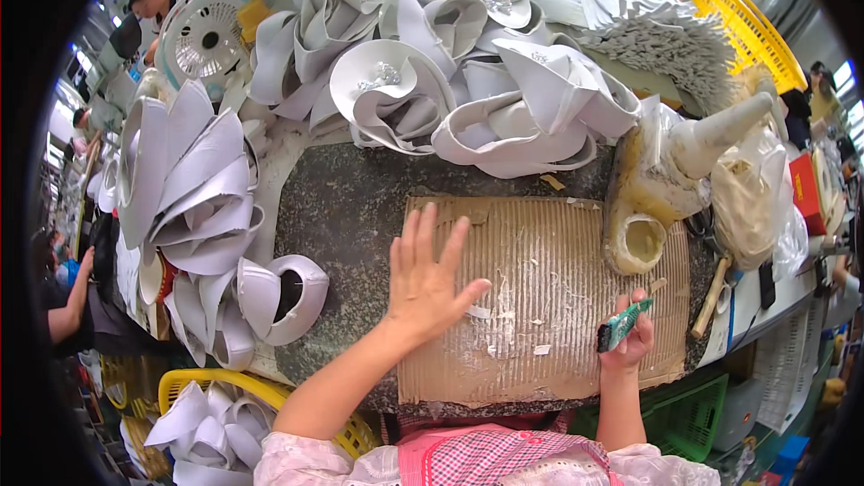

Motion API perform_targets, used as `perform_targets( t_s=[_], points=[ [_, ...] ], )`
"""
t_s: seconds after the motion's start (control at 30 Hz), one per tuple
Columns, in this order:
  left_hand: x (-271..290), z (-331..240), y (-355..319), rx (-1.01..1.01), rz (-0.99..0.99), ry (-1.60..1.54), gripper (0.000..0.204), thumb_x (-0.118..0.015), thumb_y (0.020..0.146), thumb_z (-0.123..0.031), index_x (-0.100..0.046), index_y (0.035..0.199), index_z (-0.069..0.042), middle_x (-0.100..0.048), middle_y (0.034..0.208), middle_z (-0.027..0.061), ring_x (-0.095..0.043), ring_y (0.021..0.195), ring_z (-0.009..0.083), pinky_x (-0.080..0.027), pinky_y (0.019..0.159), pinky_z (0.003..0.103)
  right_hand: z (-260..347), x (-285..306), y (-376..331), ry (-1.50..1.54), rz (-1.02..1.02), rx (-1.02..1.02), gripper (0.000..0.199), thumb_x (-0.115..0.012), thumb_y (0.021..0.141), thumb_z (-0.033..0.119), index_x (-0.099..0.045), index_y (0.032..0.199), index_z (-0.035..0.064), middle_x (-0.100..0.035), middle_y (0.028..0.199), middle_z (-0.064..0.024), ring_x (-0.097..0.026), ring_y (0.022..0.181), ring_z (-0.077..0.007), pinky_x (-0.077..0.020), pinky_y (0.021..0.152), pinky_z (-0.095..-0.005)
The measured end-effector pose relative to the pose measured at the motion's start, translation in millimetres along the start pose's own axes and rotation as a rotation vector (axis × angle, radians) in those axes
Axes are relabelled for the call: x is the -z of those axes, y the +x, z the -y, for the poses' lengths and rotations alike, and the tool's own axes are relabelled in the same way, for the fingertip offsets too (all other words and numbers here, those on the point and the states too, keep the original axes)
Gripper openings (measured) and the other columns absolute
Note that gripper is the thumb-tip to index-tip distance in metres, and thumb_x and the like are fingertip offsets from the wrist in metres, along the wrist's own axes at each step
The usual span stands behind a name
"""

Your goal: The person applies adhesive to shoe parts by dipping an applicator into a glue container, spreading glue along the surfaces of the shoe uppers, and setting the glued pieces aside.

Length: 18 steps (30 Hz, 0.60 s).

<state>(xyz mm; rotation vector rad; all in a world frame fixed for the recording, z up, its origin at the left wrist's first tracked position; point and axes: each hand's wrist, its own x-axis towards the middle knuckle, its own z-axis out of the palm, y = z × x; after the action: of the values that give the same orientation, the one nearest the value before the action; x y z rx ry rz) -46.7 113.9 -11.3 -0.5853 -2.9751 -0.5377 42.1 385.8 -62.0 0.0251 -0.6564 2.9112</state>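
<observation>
Pinching a green tool (623, 325) in the right hand (627, 349), near a crusted pot (621, 243) at right; spreading the left hand (423, 286) over cardboard (540, 292), with white pieces (360, 81) far and left.

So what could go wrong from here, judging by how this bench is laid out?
The right hand, gripping a green-and-black tool, is close to the crusted open-mouthed container and might knock it. Loose scraps on the corrugated cardboard could cling to a piece laid there. The piled pale pieces at the far side lean on one another and may slide.
</observation>
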Motion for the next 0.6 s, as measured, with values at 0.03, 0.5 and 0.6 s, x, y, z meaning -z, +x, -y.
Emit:
perform_targets(
  t_s=[0.03,0.5,0.6],
  points=[
    [-5,-5,0,-0.009,0.066,0.010,0.070,-0.049,0.079,-0.047,-0.020,0.136,-0.018,-0.004,0.141,0.0161,-0.002,0.130,0.0376,-0.009,0.102,0.054,3,-2,-1,-0.003,-0.022,-0.015,0.023,-0.048,0.083,0.011,-0.038,0.103,0.0047,-0.044,0.069,-0.0055,-0.043,0.036,-0.0077,-0.0417,0.037,-0.0207],
    [62,3,-7,-0.097,0.129,-0.046,0.076,-0.057,0.077,-0.038,-0.016,0.138,-0.017,0.001,0.143,0.0170,0.000,0.132,0.0355,-0.014,0.102,0.051,-1,0,1,-0.016,0.007,-0.033,0.032,-0.051,0.078,0.011,-0.044,0.107,0.0017,-0.055,0.085,-0.0127,-0.044,0.038,-0.0089,-0.0415,0.042,-0.0229],
    [23,-3,28,-0.001,0.167,0.046,0.073,-0.050,0.080,-0.043,-0.016,0.138,-0.015,-0.003,0.143,0.0186,-0.004,0.131,0.0364,-0.015,0.101,0.052,-5,-1,0,0.004,0.018,-0.036,0.032,-0.050,0.077,0.011,-0.043,0.107,0.0017,-0.054,0.084,-0.0128,-0.044,0.038,-0.0094,-0.0408,0.040,-0.0233]
  ],
)
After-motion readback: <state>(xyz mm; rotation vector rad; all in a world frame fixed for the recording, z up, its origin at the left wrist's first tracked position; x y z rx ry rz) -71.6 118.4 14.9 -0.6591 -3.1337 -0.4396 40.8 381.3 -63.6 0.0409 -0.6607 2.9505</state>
